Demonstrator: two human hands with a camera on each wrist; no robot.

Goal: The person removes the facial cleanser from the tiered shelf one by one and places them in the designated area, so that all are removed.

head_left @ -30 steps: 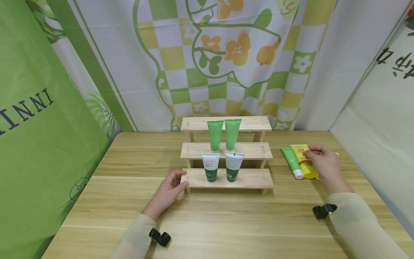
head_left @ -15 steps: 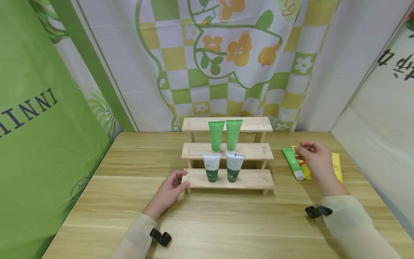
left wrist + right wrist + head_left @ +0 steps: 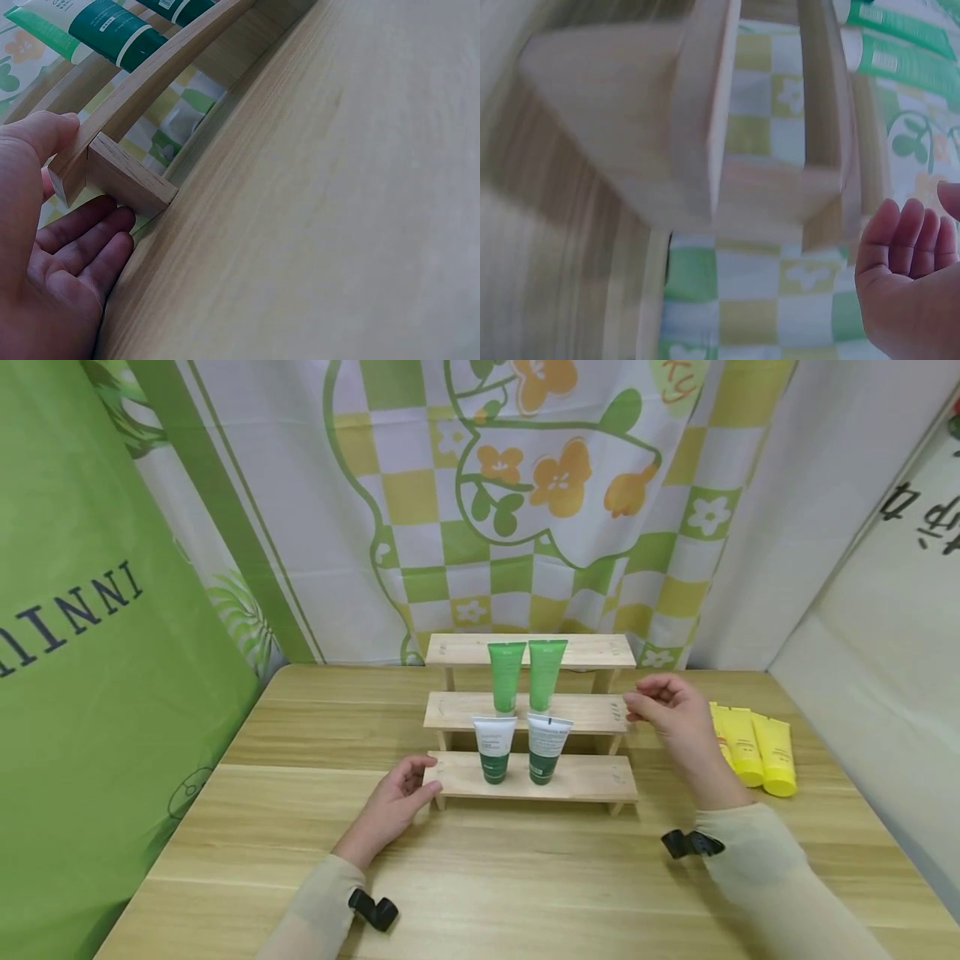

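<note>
A three-tier wooden display rack (image 3: 592, 775) stands mid-table. My left hand (image 3: 388, 807) holds the left end of its lowest board; in the left wrist view the thumb lies on the board's end and fingers reach behind the support leg (image 3: 127, 176). My right hand (image 3: 678, 727) hovers by the right end of the middle tier, its fingers loosely bent, nothing seen in them in the right wrist view. Two green tubes (image 3: 506, 678) stand on the middle tier, two white-and-dark-green tubes (image 3: 494, 750) on the lowest. The loose green tube on the table is out of sight.
Yellow tubes (image 3: 776, 753) lie side by side on the table (image 3: 480, 877) at the right, one partly covered by the right arm. A patterned curtain (image 3: 420, 535) hangs behind the rack; a green cloth (image 3: 112, 710) borders the left side.
My right hand has moved left from over the yellow tubes to beside the rack, uncovering more of them. The left hand has stayed at the rack's end.
</note>
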